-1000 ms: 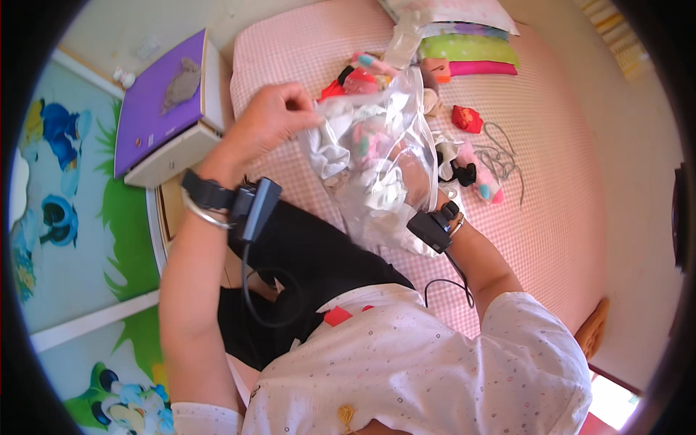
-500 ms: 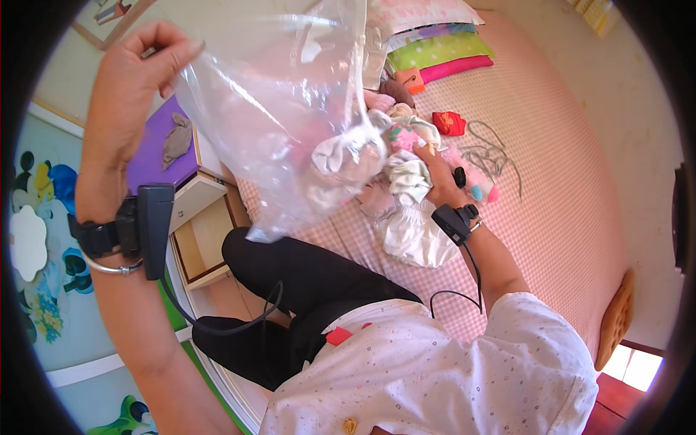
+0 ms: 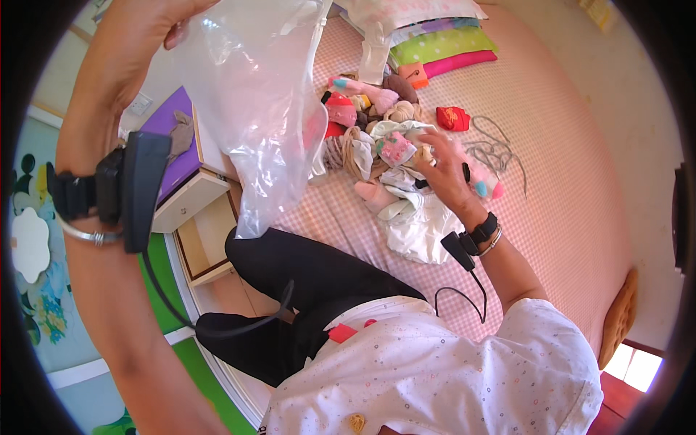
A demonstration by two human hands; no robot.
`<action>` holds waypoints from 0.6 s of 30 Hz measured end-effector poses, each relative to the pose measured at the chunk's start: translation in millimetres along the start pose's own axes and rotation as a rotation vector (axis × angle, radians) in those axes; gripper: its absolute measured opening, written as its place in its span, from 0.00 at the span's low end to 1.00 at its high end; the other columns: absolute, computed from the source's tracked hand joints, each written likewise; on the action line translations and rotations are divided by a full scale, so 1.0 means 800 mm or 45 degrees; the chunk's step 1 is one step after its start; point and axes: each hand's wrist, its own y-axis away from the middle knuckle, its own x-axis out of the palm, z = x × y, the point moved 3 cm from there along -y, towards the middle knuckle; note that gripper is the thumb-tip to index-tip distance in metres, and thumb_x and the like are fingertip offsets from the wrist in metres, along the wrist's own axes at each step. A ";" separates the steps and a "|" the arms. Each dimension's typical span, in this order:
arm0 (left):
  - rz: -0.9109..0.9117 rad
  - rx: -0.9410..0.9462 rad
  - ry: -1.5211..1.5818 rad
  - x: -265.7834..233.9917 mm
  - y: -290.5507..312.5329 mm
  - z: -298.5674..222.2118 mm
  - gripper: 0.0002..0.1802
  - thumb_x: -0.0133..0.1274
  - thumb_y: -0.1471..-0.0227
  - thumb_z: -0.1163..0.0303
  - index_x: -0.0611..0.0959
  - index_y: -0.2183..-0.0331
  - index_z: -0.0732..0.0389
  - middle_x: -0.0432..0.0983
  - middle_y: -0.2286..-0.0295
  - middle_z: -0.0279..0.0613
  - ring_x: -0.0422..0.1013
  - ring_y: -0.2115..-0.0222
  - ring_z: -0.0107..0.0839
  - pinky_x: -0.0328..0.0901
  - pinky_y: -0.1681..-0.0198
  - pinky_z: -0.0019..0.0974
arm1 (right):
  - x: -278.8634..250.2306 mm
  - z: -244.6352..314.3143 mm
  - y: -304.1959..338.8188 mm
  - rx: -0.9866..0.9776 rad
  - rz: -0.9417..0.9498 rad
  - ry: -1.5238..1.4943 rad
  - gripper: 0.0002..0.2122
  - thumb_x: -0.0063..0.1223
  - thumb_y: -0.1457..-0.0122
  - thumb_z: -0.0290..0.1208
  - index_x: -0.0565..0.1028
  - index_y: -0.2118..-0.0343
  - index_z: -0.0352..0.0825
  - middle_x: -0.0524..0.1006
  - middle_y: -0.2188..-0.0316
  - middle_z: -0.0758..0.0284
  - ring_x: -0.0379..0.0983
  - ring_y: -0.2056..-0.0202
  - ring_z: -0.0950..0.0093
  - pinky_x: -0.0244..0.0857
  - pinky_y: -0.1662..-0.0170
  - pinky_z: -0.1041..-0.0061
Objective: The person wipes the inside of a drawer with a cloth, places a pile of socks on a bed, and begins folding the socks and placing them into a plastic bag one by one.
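At the top left, partly cut off by the picture's edge, my left hand (image 3: 168,16) grips a clear plastic bag (image 3: 254,94) by its upper corner. The bag hangs limp, its lower tip by my knee. My right hand (image 3: 448,174) is over a heap of small garments, its fingers apart next to a pink floral bundle (image 3: 395,147). Around it lie rolled beige and striped socks (image 3: 357,152), a pink and blue sock (image 3: 366,93), a red and pink bundle (image 3: 339,110) and a white shiny cloth (image 3: 420,232). The bag covers the heap's left edge.
The heap lies on a pink checked bed (image 3: 558,181). Right of it are a small red packet (image 3: 452,118) and a grey cord (image 3: 500,148). Folded pillows (image 3: 435,47) stand at the back. On the left is a purple-topped cabinet (image 3: 174,156) with an open drawer (image 3: 206,235).
My left hand has moved up and left with the bag, uncovering more of the heap. My right hand's fingers have spread and it has shifted slightly right and down.
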 end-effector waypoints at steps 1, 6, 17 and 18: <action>-0.111 -0.027 0.120 -0.002 0.004 -0.010 0.06 0.53 0.59 0.77 0.72 0.80 0.64 0.64 0.86 0.34 0.60 0.87 0.20 0.53 0.84 0.24 | 0.012 0.018 -0.006 0.082 0.135 -0.223 0.21 0.53 0.50 0.29 0.65 0.51 0.34 0.63 0.48 0.63 0.59 0.47 0.69 0.57 0.49 0.71; 0.037 -0.089 0.109 -0.049 -0.010 0.064 0.06 0.52 0.50 0.68 0.77 0.71 0.60 0.66 0.79 0.25 0.56 0.82 0.11 0.50 0.82 0.17 | 0.090 0.110 0.010 0.048 0.693 -0.615 0.38 0.63 0.55 0.32 0.53 0.42 0.36 0.59 0.46 0.62 0.57 0.47 0.71 0.59 0.50 0.68; 0.037 -0.669 0.942 -0.060 0.175 0.193 0.03 0.48 0.50 0.75 0.71 0.73 0.60 0.66 0.77 0.28 0.62 0.75 0.15 0.60 0.70 0.20 | 0.113 0.134 0.034 -0.484 0.543 -0.265 0.09 0.55 0.49 0.32 0.74 0.65 0.38 0.69 0.54 0.63 0.61 0.51 0.64 0.55 0.49 0.67; -0.025 -0.714 0.978 -0.058 0.204 0.204 0.03 0.48 0.50 0.74 0.71 0.73 0.60 0.66 0.76 0.28 0.62 0.75 0.15 0.60 0.70 0.20 | 0.122 0.129 0.045 -0.384 0.665 -0.392 0.10 0.55 0.49 0.33 0.74 0.64 0.38 0.68 0.53 0.61 0.61 0.51 0.61 0.56 0.49 0.66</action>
